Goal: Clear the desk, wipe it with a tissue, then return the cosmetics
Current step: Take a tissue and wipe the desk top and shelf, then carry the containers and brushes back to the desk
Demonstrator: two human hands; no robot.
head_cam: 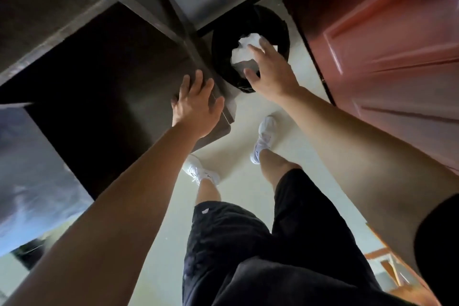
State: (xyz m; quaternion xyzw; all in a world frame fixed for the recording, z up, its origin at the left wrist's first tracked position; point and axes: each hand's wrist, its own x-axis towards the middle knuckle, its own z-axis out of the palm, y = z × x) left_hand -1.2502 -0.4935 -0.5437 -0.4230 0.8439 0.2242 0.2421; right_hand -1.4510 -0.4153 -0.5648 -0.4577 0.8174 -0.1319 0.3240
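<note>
The likeliest slip here is the crumpled tissue ending up outside its mark. It sits high in the mouth of the black bin, piled rather than sunk, and if it clings to a fingertip when the right hand lifts away, it could be dragged over the rim onto the pale floor. A second risk is balance: the person leans far forward, with weight seemingly borne on the left hand, which is planted at the very corner of the dark counter. A slide off that edge could pitch the body toward the bin or knock it against the reddish door near it. The bin stands in a tight nook between the counter's end and the door, so there is little room for error. The right hand is spread wide above the bin, fingers straight and splayed, thumb out, grasping nothing that I can see. The tissue lies just under the fingers, and whether any fingertip touches it cannot be told from this angle. The left hand is likewise released, palm down, fingers flat and slightly fanned, pressing on the counter's corner and holding nothing. No cosmetics show in this view. I judge the wiping done and the return of the cosmetics not yet begun.
</note>
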